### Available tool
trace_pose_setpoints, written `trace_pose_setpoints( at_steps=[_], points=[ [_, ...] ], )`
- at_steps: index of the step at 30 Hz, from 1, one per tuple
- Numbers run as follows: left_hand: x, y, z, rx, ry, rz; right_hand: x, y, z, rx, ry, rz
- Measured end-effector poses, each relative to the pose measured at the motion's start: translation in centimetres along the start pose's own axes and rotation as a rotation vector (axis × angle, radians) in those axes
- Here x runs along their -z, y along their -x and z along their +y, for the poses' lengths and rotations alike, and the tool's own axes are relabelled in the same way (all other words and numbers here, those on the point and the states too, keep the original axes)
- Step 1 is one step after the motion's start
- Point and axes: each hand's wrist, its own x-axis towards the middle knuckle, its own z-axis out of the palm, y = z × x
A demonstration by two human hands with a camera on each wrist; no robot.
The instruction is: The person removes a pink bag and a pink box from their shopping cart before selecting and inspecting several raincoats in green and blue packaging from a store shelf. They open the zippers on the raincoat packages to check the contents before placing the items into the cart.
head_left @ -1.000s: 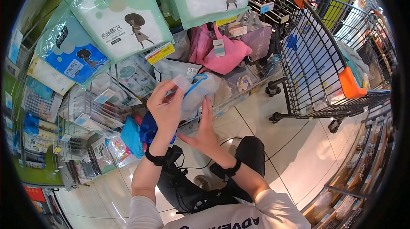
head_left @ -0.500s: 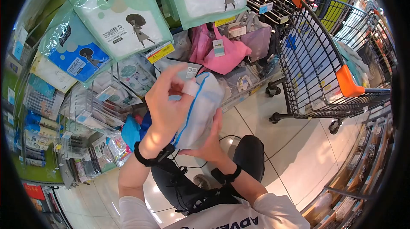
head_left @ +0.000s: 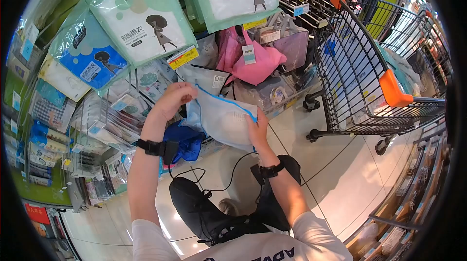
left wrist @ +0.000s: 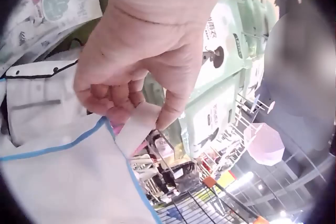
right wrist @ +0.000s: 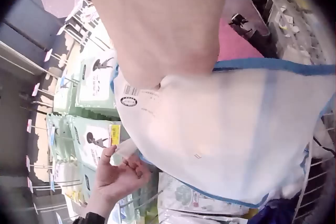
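Observation:
A soft white see-through bag [head_left: 224, 121] with blue edging is stretched between both hands in front of the shelf. My left hand [head_left: 176, 99] is at its left corner; in the left wrist view, the thumb and fingers pinch a small white tag [left wrist: 138, 128] at the blue trim. My right hand [head_left: 258, 132] grips the opposite end, thumb over the blue edge. A barcode and small print [right wrist: 129, 94] show on the bag beside that hand in the right wrist view, where most of the right fingers are hidden.
Green raincoat packs [head_left: 141, 22] hang above the hands. A pink bag [head_left: 258, 61] lies behind, and dark blue fabric [head_left: 187, 142] sits below the left hand. On the right stands a wire shopping cart [head_left: 360, 71]. A black cable [head_left: 232, 173] loops near the knees.
The bag was bunched, then bulging between the hands; now it is spread wide and flatter. My left hand has moved left, and my right hand has shifted right and up, gripping the bag's end.

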Motion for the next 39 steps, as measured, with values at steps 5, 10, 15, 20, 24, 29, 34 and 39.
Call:
trace_pose_setpoints(
  at_steps=[5,10,15,20,24,29,34,39],
  points=[
    [0.1,-2.1,0.4,-0.286,0.099,0.144,-2.4,-2.2,-0.9,0.005,-0.147,-0.028],
    [0.9,-4.2,0.1,-0.424,-0.017,0.322,-4.0,-3.4,0.5,0.012,-0.126,0.005],
    [1.7,-6.8,-0.6,-0.430,0.002,0.426,-5.6,-4.8,2.9,0.030,-0.060,0.021],
    [3.3,-8.2,-0.7,-0.455,-0.051,0.451,-6.9,-6.2,3.3,0.140,-0.028,0.067],
    [3.0,-6.5,-0.8,-0.488,0.083,0.292,-5.8,-5.1,1.7,0.073,-0.136,0.083],
    [2.4,-6.0,-0.9,-0.505,0.111,0.265,-5.6,-3.9,0.8,0.175,-0.081,0.104],
    [3.0,-3.9,-0.9,-0.495,-0.090,0.166,-5.7,-3.6,0.3,0.238,-0.007,0.154],
    [2.7,-4.2,-1.8,-0.574,-0.196,0.336,-4.9,-3.7,1.7,0.305,0.134,0.105]
  ],
)
